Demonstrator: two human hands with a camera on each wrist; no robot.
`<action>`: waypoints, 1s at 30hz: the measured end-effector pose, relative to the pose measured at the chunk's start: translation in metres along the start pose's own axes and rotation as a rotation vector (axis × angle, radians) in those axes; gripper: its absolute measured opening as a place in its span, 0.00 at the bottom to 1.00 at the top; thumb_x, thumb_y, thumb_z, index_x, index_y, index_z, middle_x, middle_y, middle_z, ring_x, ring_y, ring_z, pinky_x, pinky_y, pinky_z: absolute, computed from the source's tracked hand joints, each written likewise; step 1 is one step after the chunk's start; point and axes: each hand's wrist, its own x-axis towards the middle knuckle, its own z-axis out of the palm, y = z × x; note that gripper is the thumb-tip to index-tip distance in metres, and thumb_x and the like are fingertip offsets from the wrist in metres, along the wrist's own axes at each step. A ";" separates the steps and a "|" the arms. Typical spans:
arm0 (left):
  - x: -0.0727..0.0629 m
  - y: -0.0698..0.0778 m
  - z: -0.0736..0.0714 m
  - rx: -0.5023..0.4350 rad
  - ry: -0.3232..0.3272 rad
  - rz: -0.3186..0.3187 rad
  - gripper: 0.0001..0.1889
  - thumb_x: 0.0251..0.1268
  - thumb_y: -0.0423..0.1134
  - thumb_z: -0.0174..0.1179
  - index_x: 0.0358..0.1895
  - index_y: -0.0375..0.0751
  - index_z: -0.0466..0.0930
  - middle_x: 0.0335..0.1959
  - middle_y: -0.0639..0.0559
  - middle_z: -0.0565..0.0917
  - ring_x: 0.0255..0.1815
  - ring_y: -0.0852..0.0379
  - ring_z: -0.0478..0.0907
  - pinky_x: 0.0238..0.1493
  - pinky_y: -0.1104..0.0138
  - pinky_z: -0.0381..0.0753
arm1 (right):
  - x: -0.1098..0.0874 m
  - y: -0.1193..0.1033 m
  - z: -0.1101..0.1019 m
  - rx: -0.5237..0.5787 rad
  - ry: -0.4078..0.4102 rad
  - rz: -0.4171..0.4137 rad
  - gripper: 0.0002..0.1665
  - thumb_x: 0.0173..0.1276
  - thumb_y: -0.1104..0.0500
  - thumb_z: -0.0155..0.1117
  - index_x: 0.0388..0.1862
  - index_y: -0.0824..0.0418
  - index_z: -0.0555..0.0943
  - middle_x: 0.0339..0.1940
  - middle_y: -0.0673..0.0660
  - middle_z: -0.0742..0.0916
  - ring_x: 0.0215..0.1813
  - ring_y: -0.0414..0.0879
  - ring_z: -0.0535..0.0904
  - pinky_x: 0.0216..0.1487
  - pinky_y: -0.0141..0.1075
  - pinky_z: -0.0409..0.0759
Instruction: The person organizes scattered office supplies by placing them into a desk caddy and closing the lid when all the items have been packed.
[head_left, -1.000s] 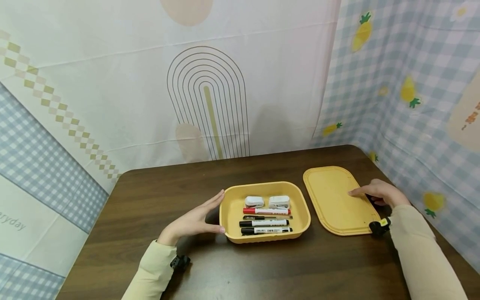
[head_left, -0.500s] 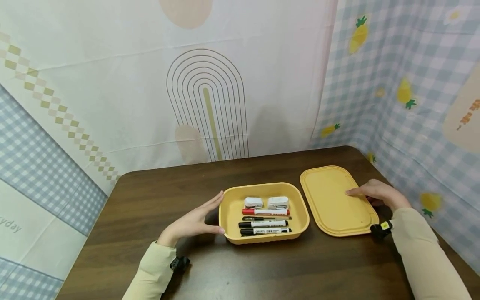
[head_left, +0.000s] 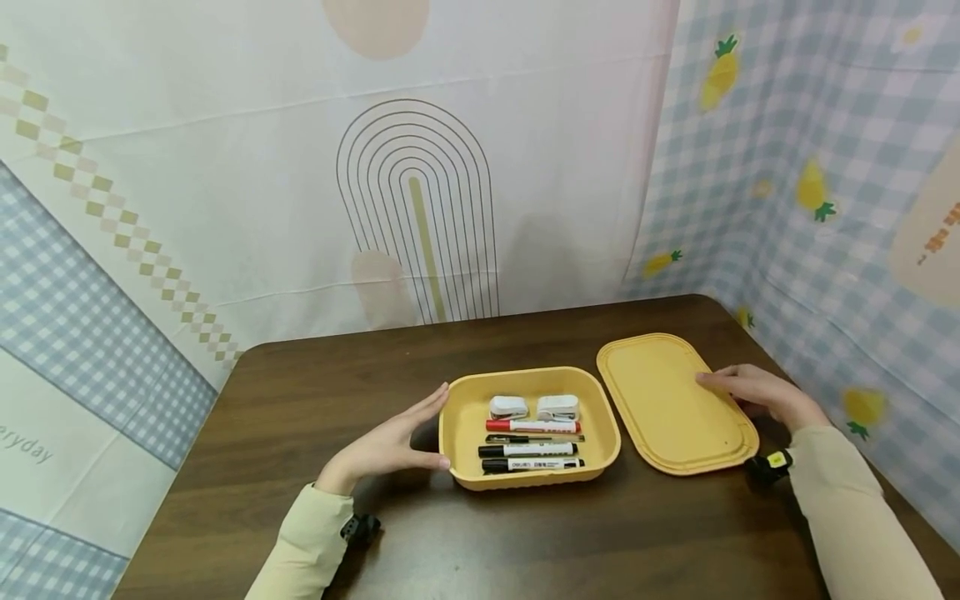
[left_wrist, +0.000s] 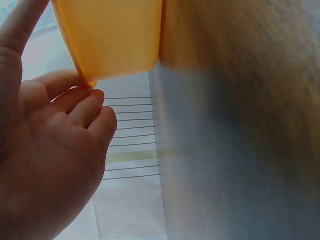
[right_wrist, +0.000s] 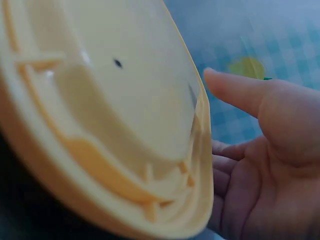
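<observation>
On the dark table stands a yellow box holding two white staplers, a red marker, a slim black-capped pen and two black-capped markers. My left hand spans the box's left end, thumb at the near corner and fingertips at the far one. In the left wrist view the fingertips touch the rim. A flat yellow lid lies to the right. Over its right side reaches my right hand, thumb extended above the lid. The right wrist view shows the other fingers partly hidden behind the lid's rim.
A brown wooden table carries the box and lid. Behind it hangs a pale patterned cloth, with a blue checked pineapple cloth along the right. Each wrist wears a small black camera.
The lid has shifted slightly left and turned a little, closer to the box. My right wrist has moved slightly right. The left hand keeps its place at the box.
</observation>
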 end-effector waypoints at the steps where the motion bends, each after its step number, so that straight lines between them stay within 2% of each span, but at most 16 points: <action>1: 0.000 0.000 0.000 -0.001 -0.002 -0.003 0.56 0.56 0.58 0.73 0.82 0.48 0.48 0.83 0.58 0.44 0.81 0.59 0.43 0.76 0.50 0.51 | 0.001 0.002 0.000 0.018 -0.010 -0.005 0.50 0.80 0.38 0.48 0.73 0.83 0.56 0.59 0.70 0.80 0.52 0.50 0.82 0.50 0.45 0.83; 4: 0.000 0.000 0.000 -0.007 -0.003 -0.008 0.56 0.56 0.58 0.73 0.82 0.48 0.47 0.83 0.60 0.43 0.81 0.59 0.42 0.77 0.50 0.51 | 0.003 0.007 0.001 0.088 -0.038 -0.021 0.50 0.82 0.40 0.44 0.75 0.84 0.49 0.65 0.75 0.75 0.55 0.50 0.81 0.51 0.45 0.82; 10: 0.000 0.001 -0.001 -0.014 0.006 -0.007 0.56 0.56 0.59 0.73 0.82 0.50 0.47 0.83 0.63 0.43 0.81 0.60 0.42 0.77 0.51 0.51 | 0.004 0.013 0.003 0.151 -0.017 -0.055 0.43 0.85 0.47 0.37 0.77 0.81 0.42 0.69 0.79 0.68 0.53 0.47 0.81 0.50 0.44 0.83; 13: -0.001 0.000 0.000 -0.016 0.006 -0.011 0.56 0.55 0.59 0.73 0.82 0.50 0.47 0.82 0.66 0.43 0.81 0.61 0.42 0.77 0.52 0.51 | 0.004 0.015 0.004 0.143 0.002 -0.058 0.41 0.85 0.48 0.35 0.78 0.80 0.42 0.72 0.81 0.63 0.55 0.48 0.80 0.51 0.43 0.83; 19: 0.000 -0.001 0.001 -0.011 0.002 -0.004 0.56 0.56 0.58 0.73 0.82 0.48 0.48 0.83 0.55 0.44 0.81 0.60 0.42 0.77 0.50 0.51 | 0.006 0.020 0.006 0.142 0.031 -0.055 0.39 0.86 0.50 0.35 0.78 0.78 0.43 0.73 0.81 0.61 0.56 0.50 0.80 0.50 0.43 0.83; 21: 0.000 -0.001 0.001 -0.008 0.003 0.000 0.56 0.56 0.58 0.73 0.82 0.48 0.48 0.83 0.53 0.44 0.81 0.59 0.43 0.76 0.50 0.51 | 0.007 0.021 0.007 0.142 0.036 -0.061 0.38 0.86 0.51 0.34 0.78 0.78 0.44 0.74 0.81 0.60 0.59 0.52 0.78 0.51 0.43 0.83; 26: 0.000 0.001 0.001 -0.009 0.003 0.004 0.56 0.57 0.58 0.73 0.82 0.47 0.47 0.83 0.55 0.44 0.81 0.58 0.43 0.76 0.51 0.51 | 0.008 0.023 0.010 0.153 0.053 -0.077 0.37 0.86 0.51 0.33 0.78 0.79 0.44 0.75 0.81 0.56 0.67 0.60 0.70 0.52 0.40 0.81; 30: 0.000 0.002 0.001 -0.005 0.009 0.015 0.55 0.58 0.56 0.73 0.82 0.46 0.48 0.83 0.53 0.44 0.81 0.54 0.43 0.76 0.50 0.51 | 0.009 0.023 0.012 0.173 0.070 -0.099 0.36 0.86 0.53 0.33 0.77 0.80 0.45 0.75 0.82 0.56 0.65 0.54 0.72 0.51 0.36 0.81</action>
